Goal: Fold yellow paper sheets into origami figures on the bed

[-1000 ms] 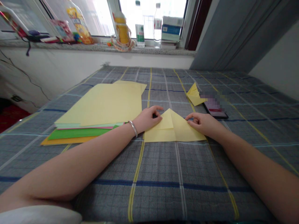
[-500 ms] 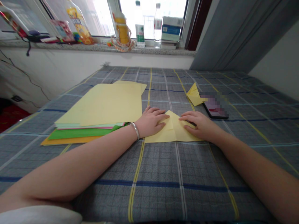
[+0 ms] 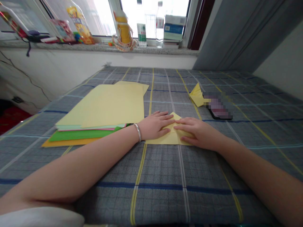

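at the near left edge lies a curved white soft object (image 3: 40, 219), and everything below sits on a grey plaid bedspread with blue and yellow stripes (image 3: 161, 176). the left hand (image 3: 153, 125), with a silver bangle (image 3: 137, 132) on its wrist, and the right hand (image 3: 197, 133) both lie open and flat, palms down, with fingers spread and not gripping. their fingertips nearly meet on a folded pale yellow paper (image 3: 165, 140), which lies on the bedspread at the middle and is mostly covered by them.

just left of the left hand is a stack of coloured paper sheets (image 3: 111, 105), pale yellow on top, with a green sheet (image 3: 78, 135) and an orange sheet (image 3: 61, 143) showing beneath. farther right, a small folded yellow paper piece (image 3: 196, 96) touches a pixelated smartphone (image 3: 219, 107).

at the far side, a stone window sill (image 3: 101, 47) holds a clear water bottle with a green label (image 3: 142, 26), a yellow-filled bottle (image 3: 123, 28) and a blue-and-white box (image 3: 174, 28). a grey curtain (image 3: 236, 31) hangs at the far right.
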